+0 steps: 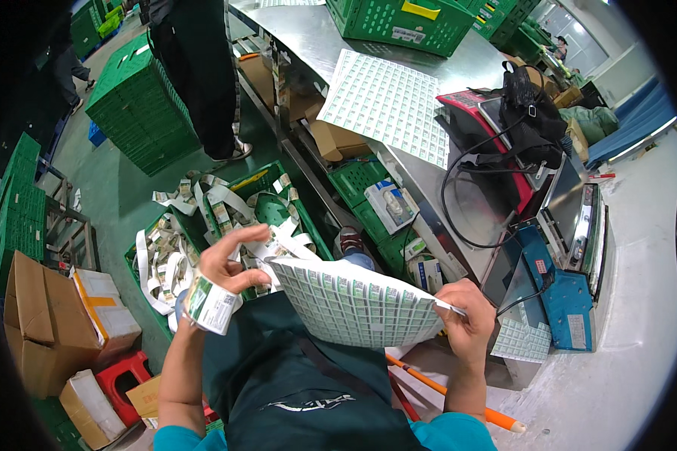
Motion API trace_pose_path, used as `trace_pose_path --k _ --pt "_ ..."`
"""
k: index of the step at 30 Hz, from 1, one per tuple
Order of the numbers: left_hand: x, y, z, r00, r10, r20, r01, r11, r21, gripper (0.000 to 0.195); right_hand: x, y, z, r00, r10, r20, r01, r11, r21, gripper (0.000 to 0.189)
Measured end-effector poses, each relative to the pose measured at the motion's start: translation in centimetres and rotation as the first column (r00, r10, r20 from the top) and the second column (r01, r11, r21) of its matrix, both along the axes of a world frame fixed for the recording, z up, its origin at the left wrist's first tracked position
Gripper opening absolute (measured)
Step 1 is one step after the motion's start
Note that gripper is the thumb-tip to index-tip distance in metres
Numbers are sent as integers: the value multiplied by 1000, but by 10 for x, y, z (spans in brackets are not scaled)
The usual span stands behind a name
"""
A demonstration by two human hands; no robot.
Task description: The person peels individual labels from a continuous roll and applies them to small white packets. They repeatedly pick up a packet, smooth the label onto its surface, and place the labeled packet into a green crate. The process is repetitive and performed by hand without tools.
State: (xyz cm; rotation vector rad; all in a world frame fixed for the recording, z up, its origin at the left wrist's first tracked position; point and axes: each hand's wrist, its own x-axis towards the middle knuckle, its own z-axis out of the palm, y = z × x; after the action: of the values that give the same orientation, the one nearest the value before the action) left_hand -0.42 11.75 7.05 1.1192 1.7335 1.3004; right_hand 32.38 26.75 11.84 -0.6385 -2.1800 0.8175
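My right hand [465,321] pinches the right corner of a curved label sheet [366,304], printed with rows of small green-and-white labels with codes. The sheet hangs in front of my dark apron [304,372]. Beside the sheet's left corner, my left hand [228,262] has thumb and fingers spread, with nothing between them. A band of larger printed labels [211,304] wraps around my left wrist. Below that hand, green plastic crates [293,206] contain tangled white label strips [169,270].
More label sheets [389,101] lie on the metal table [299,34], near a green crate [400,25] and a red scale [468,107]. A blue machine [558,299] stands right, an orange pole [445,389] below it. Cardboard boxes [51,321] sit left. A person [203,73] stands ahead.
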Motion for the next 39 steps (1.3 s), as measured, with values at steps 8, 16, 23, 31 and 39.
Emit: trace_pose_path --k 8,16,23,31,39 --pt "70 10 56 730 37 -683 223 931 289 46 -47 -12 51 971 228 77 -240 898 369 25" --pt "57 0 36 772 -54 -633 252 941 228 18 -63 -28 54 952 241 189 -288 914 286 26" --pt "31 -2 58 714 -401 -574 460 887 -46 20 -77 -25 62 894 268 359 -394 853 343 20" --pt "23 -7 58 666 -462 -586 562 827 -14 40 -82 -21 68 830 357 428 -479 849 221 15" --pt "10 -29 43 710 -295 -640 338 939 -58 37 -71 -9 66 867 332 370 -398 910 117 13"
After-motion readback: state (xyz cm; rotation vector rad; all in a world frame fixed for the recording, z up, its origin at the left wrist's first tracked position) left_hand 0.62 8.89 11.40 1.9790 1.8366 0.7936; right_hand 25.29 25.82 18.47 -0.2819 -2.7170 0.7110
